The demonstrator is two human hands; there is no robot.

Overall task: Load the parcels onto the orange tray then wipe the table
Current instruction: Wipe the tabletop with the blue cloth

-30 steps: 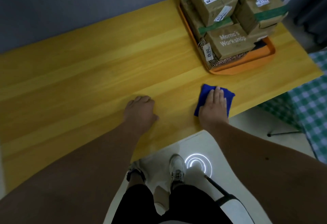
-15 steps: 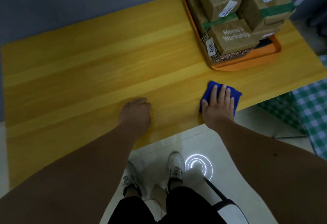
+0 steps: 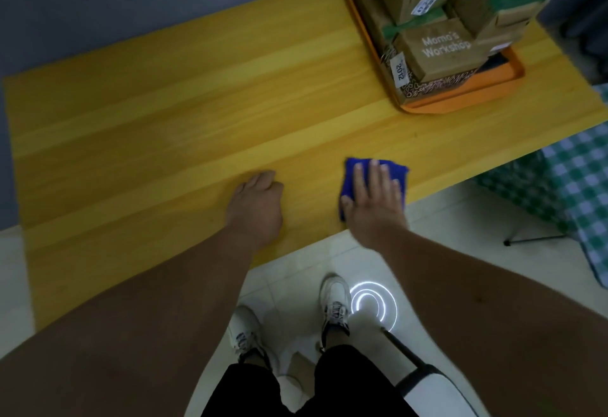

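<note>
With the parcels (image 3: 437, 21) already stacked on the orange tray (image 3: 467, 95), the blue cloth (image 3: 391, 169) is pressed flat under the open right hand (image 3: 375, 199) and has been slid leftward away from the tray along the surface (image 3: 164, 120), while the loosely curled left hand (image 3: 260, 206) rests empty, so wiping is judged underway.

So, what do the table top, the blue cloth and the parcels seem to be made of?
Table: looks like yellow wood or wood-look laminate, with long grain stripes and a soft sheen.
Blue cloth: soft fabric, maybe microfibre; matte, and it folds under the right hand.
Parcels: brown cardboard, matte, with paper labels and green tape.
</note>
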